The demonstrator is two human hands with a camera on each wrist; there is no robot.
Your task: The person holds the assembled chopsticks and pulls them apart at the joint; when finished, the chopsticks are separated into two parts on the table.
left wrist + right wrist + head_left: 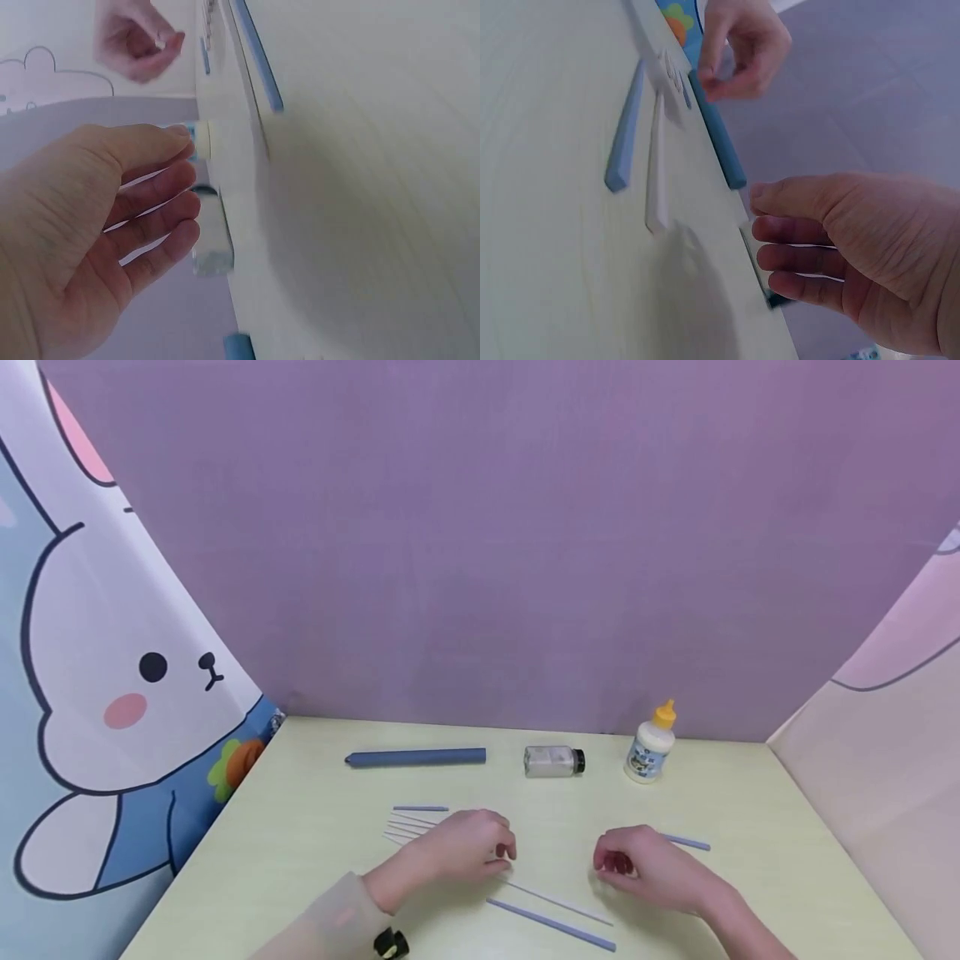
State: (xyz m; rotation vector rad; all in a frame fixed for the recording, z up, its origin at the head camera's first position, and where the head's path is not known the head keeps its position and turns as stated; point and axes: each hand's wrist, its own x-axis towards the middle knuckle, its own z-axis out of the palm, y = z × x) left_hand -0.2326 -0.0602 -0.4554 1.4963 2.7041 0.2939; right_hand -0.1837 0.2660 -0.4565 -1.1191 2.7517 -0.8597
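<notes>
My left hand [467, 845] hovers over the table at centre-left, its fingers loosely bent and holding nothing. Opposite it, my right hand [654, 867] is also loosely curled, with nothing between thumb and fingers in the right wrist view. A thin white stick [558, 902] lies slantwise on the table between and below the hands. Alongside it, nearer the front, is a blue stick [551, 925]. Several more white sticks [405, 827] lie partly hidden behind the left hand, beside a short blue stick [422, 808]. Another blue stick [686, 842] pokes out behind the right hand.
Toward the back of the pale table [315, 827] lie a thick blue rod [416, 757] and a clear jar [547, 762] on its side with a black cap. A white glue bottle [649, 750] with a yellow tip stands at back right. A purple wall [480, 543] rises behind.
</notes>
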